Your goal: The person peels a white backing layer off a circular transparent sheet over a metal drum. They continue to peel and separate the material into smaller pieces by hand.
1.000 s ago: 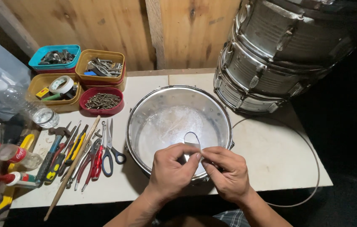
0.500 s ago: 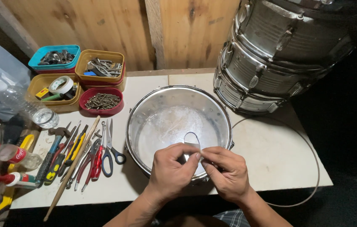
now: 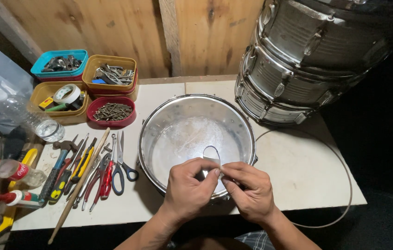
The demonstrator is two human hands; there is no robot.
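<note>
head view | left hand [image 3: 187,187] and right hand [image 3: 247,190] pinched shut on one thin wire loop [image 3: 211,153] | loop rising away from fingertips, long axis pointing off from body, over near rim of one open drum shell [image 3: 159,125] | both hands equally near | three stacked drums [image 3: 298,60] far right | four trays [image 3: 113,111] left

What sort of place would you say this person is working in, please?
Probably a small drum repair workshop: stacked silver metal drum shells, a row of hand tools on the white worktop, and coloured tubs of screws against a wooden wall.
</note>
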